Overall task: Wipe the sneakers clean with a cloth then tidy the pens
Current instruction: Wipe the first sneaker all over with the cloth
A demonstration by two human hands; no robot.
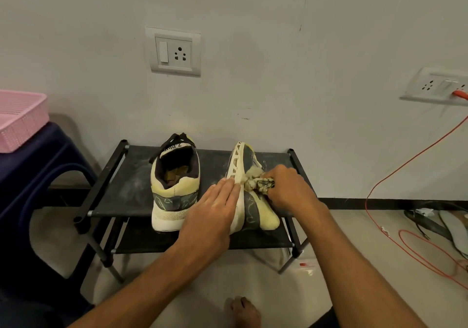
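Hands met at twelve o'clock over the shoe rack [121, 196], either side of the tipped sneaker [253, 210], whose long axis ran six to twelve between them; the upright sneaker [174, 188] stood at nine. Left hand [215, 206] lay spread flat on its sole; right hand [286, 188] pinched the bunched cloth [258, 184] against its upper. I saw no pens.

The yellow-grey left sneaker [174, 188] stands upright on the black shelf [121, 191], heel near. The right sneaker [250, 208] lies on its side, sole facing left, a bunched cloth [258, 183] against its upper.
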